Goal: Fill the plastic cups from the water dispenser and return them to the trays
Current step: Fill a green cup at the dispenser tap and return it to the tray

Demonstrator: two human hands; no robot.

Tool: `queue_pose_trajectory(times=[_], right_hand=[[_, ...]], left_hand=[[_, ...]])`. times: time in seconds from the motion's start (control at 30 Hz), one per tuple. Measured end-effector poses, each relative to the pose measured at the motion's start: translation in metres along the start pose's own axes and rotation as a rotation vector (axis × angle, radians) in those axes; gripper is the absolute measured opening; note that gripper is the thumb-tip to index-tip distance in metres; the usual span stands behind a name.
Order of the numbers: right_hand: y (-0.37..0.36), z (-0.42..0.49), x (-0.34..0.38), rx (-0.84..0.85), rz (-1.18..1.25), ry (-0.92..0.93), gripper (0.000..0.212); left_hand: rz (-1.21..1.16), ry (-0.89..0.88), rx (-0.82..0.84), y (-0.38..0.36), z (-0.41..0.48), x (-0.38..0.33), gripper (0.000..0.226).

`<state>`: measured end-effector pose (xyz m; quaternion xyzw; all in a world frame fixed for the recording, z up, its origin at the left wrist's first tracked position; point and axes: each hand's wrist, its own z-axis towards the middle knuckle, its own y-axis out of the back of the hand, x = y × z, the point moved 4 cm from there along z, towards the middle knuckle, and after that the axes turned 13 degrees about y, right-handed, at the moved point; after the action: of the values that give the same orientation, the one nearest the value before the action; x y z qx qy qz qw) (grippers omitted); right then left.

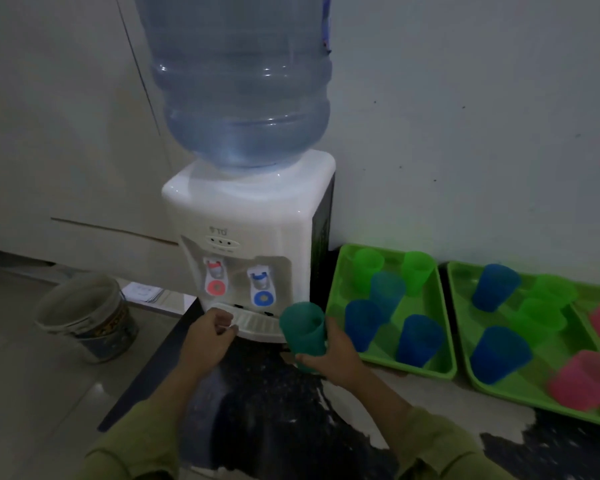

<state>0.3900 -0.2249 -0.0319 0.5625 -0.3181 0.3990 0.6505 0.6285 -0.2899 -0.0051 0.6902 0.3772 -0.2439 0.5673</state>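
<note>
Dim white wall stood behind the water dispenser (pixel 250 216) and its blue bottle (pixel 239 81). Right of the dispenser lay a green tray (pixel 406 370), then a second green tray (pixel 520 393), both holding cups. A bucket (pixel 84 317) sat left of it. Right hand (pixel 333 355) gripped an upright teal cup (pixel 302 327) just before the dispenser. Left hand (pixel 212 336) was at its drip tray (pixel 253 322), fingers curled, holding nothing.

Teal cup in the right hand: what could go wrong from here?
The right hand grips the teal cup near its base, so once full it may tip. It could go under the red tap rather than the blue tap. The near green tray is crowded; setting it back may knock a cup.
</note>
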Motion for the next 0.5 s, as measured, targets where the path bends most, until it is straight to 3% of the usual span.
queue_pose_trajectory(times=[0.27, 0.43, 0.5], right_hand=[[-0.077, 0.026, 0.017, -0.053, -0.052, -0.066, 0.066], [-0.131, 0.048, 0.024, -0.239, -0.034, -0.13, 0.046], [-0.144, 0.057, 0.025, -0.273, -0.033, -0.183, 0.049]], left_hand=[[-0.103, -0.06, -0.113, 0.046, 0.059, 0.004, 0.021], [-0.034, -0.178, -0.042, 0.056, 0.088, -0.001, 0.022], [-0.033, -0.202, -0.002, 0.056, 0.096, -0.002, 0.019]])
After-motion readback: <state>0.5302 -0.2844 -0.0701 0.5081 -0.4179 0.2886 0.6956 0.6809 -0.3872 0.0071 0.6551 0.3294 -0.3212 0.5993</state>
